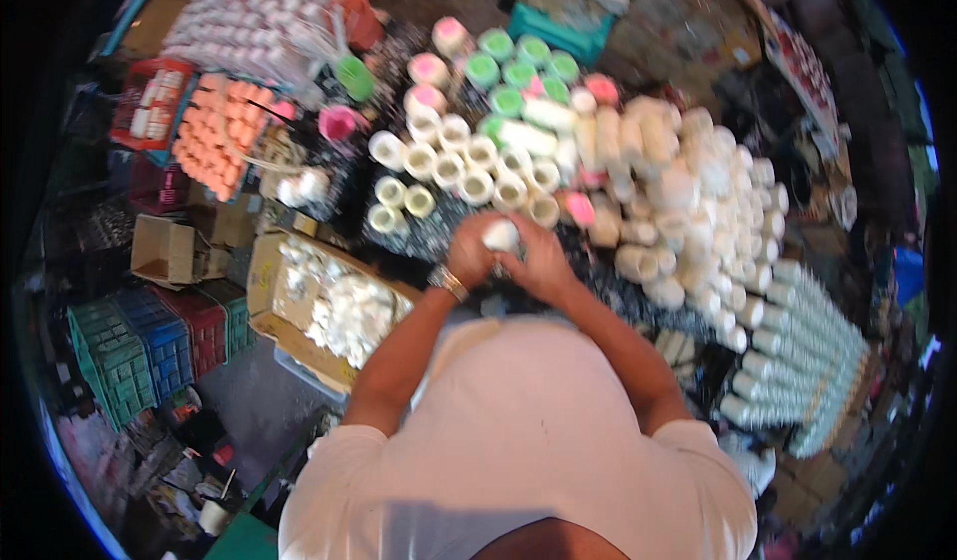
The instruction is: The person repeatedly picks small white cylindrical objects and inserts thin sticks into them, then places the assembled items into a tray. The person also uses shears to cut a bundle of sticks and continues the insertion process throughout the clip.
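Note:
Close in front of my body, my left hand (469, 254) and my right hand (544, 261) come together around a small white rounded piece (500, 235). The fingers of both are curled against it, and its top shows between them; its lower part is hidden. A band circles my left wrist. Just beyond my hands stand several cream hollow cylinders (449, 169) with their open ends up. To the left of my left forearm, a cardboard box (264, 286) holds a heap of white pieces (354, 311).
Green-topped cylinders (498, 44) stand farther back. Cream cylinders (688, 201) are piled at the right, beside pale bluish rows (797, 361). Orange pieces (214, 131) and white stacks (254, 26) lie far left. Plastic crates (110, 351) stand left.

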